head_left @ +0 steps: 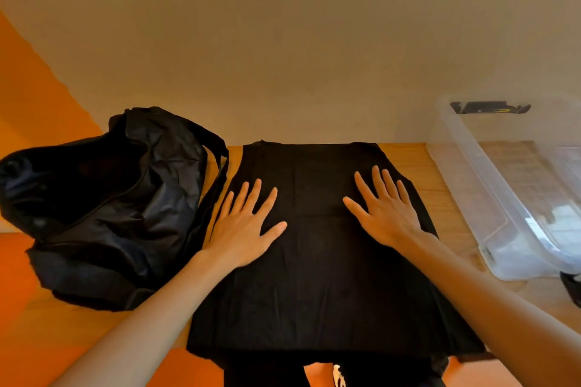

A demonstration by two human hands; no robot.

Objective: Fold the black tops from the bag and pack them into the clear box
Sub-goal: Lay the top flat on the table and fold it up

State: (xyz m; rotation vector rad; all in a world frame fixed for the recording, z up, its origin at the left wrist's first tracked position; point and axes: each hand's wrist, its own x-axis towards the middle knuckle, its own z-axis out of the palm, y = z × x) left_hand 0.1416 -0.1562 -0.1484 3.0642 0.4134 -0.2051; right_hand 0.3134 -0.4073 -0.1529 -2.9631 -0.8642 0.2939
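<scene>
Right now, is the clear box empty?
Empty as far as visible: the clear box holds no black cloth, only its bare see-through bottom shows. Its right side is out of frame.

warm, dim orange light; the black top point(314, 276) under the fingers point(251, 198) loses all detail. glare whitens the clear box point(465, 198) right of the fingers. edges bend, wide-angle; everything slightly soft.

no text can be read; yellow marks on the black latch point(490, 107) of the clear box point(462, 179) are too blurred.
</scene>
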